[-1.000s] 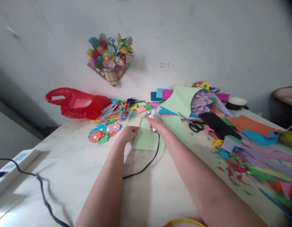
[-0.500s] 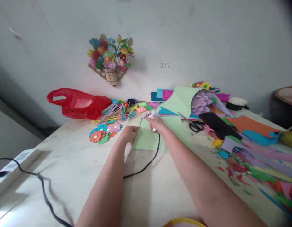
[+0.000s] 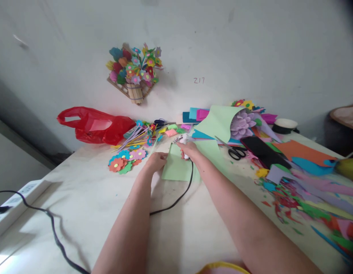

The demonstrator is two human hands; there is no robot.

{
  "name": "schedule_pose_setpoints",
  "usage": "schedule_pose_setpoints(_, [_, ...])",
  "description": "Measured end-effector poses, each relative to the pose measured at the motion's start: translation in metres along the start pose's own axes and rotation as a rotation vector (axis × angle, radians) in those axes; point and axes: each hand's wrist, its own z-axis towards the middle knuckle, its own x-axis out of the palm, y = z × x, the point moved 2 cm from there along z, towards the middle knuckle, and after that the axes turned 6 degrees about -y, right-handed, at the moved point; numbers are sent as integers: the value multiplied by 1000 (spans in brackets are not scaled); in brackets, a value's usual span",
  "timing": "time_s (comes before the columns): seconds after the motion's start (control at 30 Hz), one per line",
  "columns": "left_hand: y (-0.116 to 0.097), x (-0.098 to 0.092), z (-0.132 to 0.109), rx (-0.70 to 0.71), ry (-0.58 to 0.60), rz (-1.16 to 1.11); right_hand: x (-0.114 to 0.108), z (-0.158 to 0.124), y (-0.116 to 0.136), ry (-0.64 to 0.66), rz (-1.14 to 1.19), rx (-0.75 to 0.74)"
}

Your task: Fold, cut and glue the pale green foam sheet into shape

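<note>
My right hand [image 3: 190, 149] is closed around a white glue gun [image 3: 182, 139]. Its metal tip points left, over the far left corner of a light green sheet [image 3: 175, 170]. A black cord runs down from the gun across the sheet and onto the table. At the sheet's left edge, my left hand [image 3: 156, 161] has its fingers curled in and pressed together on the edge; the fingertips are partly hidden. Another light green sheet [image 3: 212, 150] lies to the right, partly under my right forearm.
Black scissors [image 3: 237, 153] and a phone [image 3: 264, 152] lie to the right, near colourful scraps [image 3: 290, 198]. Foam flowers [image 3: 123, 161] and a red plastic bag [image 3: 93, 125] are at left. A power strip [image 3: 20, 198] sits at the left edge. A green paper cone [image 3: 219, 118] stands behind.
Both hands, the glue gun and the sheet hold nearly the same places. The whole view has shifted very slightly.
</note>
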Motion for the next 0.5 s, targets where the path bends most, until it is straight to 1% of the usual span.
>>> schedule_pose_setpoints(0.27, [-1,0,-1,3,5,-9,4,8,0,-17,-4,12])
schedule_pose_setpoints(0.4, [-5,-2,-3,3,16,-31,3,7,1,-23,1,9])
schedule_pose_setpoints(0.5, [-7,-3,-5,-4,2,-31,3,6,4,-20,-2,8])
